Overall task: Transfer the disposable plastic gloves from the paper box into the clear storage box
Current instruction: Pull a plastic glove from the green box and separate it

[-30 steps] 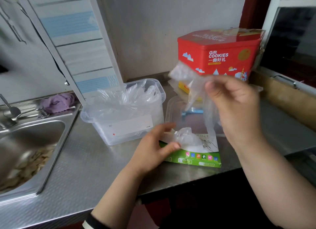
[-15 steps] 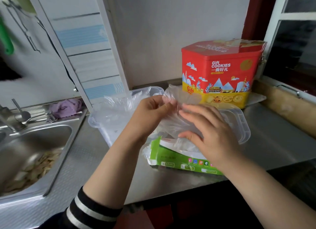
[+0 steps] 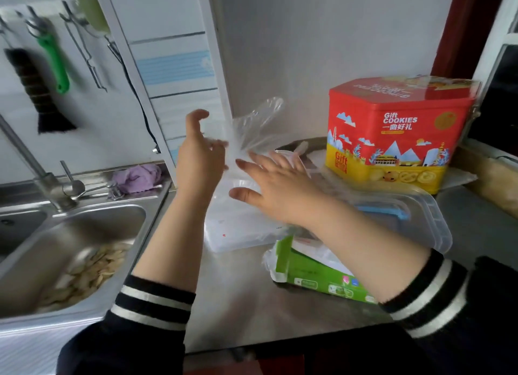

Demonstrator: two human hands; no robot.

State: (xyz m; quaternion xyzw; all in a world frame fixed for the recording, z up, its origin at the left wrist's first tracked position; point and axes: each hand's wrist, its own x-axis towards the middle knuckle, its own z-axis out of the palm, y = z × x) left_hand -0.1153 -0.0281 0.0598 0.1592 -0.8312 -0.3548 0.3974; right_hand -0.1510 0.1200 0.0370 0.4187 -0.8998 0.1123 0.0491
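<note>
The clear storage box [image 3: 238,236] stands mid-counter, and my arms hide most of its top. My left hand [image 3: 197,157] is raised over its left end. Its blurred fingers pinch the gathered end of a clear plastic glove [image 3: 259,122], which fans upward. My right hand [image 3: 276,191] lies flat with fingers spread, pressing down on the gloves in the box. The green paper box [image 3: 309,275] lies on its side in front, under my right forearm, with plastic showing at its open left end.
The box's clear lid [image 3: 431,220] lies to the right, a blue piece seen through it. A red and yellow cookie tin [image 3: 398,133] stands behind. The sink [image 3: 84,243] holds scraps at the left, with a tap [image 3: 36,172] and purple cloth [image 3: 138,177]. Utensils hang on the wall.
Both hands moved from above the paper box to over the clear box. My left hand rose with the glove, and my right hand flattened onto the box's contents. The camera shifted left.
</note>
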